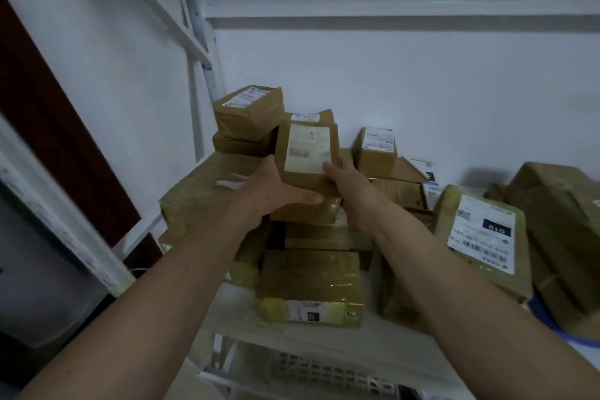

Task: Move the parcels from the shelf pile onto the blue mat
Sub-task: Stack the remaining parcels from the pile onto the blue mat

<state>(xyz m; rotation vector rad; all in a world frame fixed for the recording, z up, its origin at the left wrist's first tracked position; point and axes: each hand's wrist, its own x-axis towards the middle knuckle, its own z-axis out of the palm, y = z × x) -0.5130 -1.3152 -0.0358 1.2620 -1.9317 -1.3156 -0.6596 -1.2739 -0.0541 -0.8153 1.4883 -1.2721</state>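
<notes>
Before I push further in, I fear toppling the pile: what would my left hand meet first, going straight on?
Probably the stacked parcels at the back left, just beyond the parcel your left hand holds; depth is unclear.

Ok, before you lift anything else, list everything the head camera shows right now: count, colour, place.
held parcel: one, brown with a white label, raised above the middle of the pile, tilted up
stacked parcels: two, brown, back left of the pile, top one labelled
front parcel: one, brown, taped, at the shelf's front edge
labelled parcel: one, brown with a large white label, right of the pile
other parcels: several, brown, count unclear, around and behind these
shelf frame: one, white, left and overhead
crate: one, white, slotted, below the shelf
left hand: one, holding the parcel's left side
right hand: one, holding its right side
</notes>
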